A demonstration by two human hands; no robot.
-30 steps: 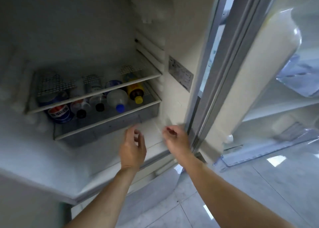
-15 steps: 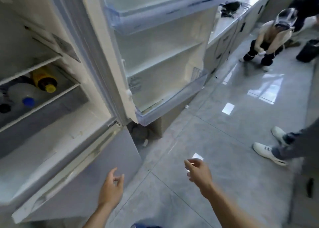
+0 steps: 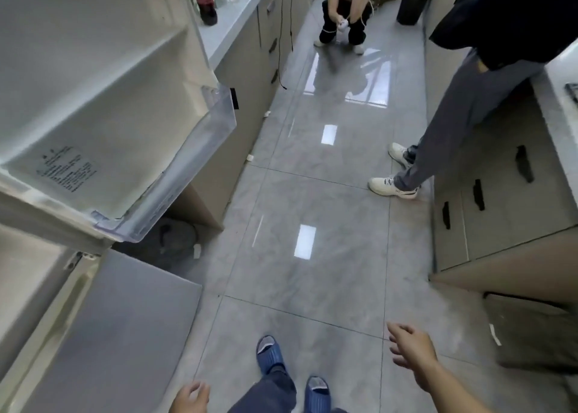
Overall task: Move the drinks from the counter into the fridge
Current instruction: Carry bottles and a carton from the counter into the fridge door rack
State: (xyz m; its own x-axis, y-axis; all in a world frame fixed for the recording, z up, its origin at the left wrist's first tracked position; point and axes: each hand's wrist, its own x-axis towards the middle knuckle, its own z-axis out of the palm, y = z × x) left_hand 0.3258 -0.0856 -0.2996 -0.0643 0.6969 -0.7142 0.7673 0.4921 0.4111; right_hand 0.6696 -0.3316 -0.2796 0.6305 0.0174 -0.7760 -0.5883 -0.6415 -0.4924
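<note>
The open fridge door point(image 3: 93, 106) fills the left side, its clear lower bin point(image 3: 187, 169) holding nothing. Behind the door, on the grey counter point(image 3: 228, 22), stand a dark cola bottle point(image 3: 207, 3) and other drinks, partly hidden by the door. My left hand point(image 3: 190, 399) hangs low at the bottom edge, fingers loosely curled, holding nothing. My right hand point(image 3: 409, 348) is out to the right over the floor, fingers spread and holding nothing. The fridge interior is out of view.
A grey tiled aisle point(image 3: 312, 194) runs ahead between two cabinet rows. One person point(image 3: 463, 115) stands at the right cabinets; another point(image 3: 344, 9) crouches at the far end beside a black bin point(image 3: 413, 3). My blue slippers point(image 3: 270, 355) show below. The lower fridge door point(image 3: 109, 334) is shut.
My view has swung right, away from the fridge shelves with bottles and onto the aisle. Both hands have dropped away from the fridge and moved apart, holding nothing.
</note>
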